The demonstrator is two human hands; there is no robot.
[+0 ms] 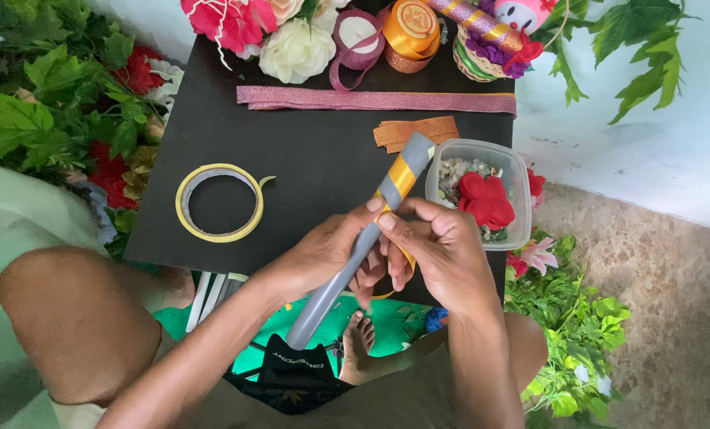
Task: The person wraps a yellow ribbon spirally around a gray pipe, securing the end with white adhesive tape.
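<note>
Grey tube (347, 274) held slantwise over the near edge of the black tabletop (307, 159), low end toward the lap, upper end over the clear plastic tub (515, 206). Left hand (323, 254) wrapped around the tube's middle from the left, grip closed on it, apparently to keep it steady and turnable. Right hand (438, 246) pinching the orange ribbon (401, 179) against the tube with thumb and forefinger, grip narrow and closed on the ribbon, likely so the spiral winding stays taut; a loose ribbon tail hanging below the fingers. Upper part of the tube already banded in orange and grey; lower part bare.

Close by on the tabletop: a roll of yellow tape (219, 202) to the left, well apart from both hands; a long glittery pink strip (375, 99) across the far side; short orange glitter strips (416, 131) just beyond the tube's tip. Red fabric flower (486, 199) inside the tub, near the right hand. Ribbon spools and artificial flowers along the far edge, green leaves at both sides. Nothing between hands and tube; only the tub crowding the tube's upper end.
</note>
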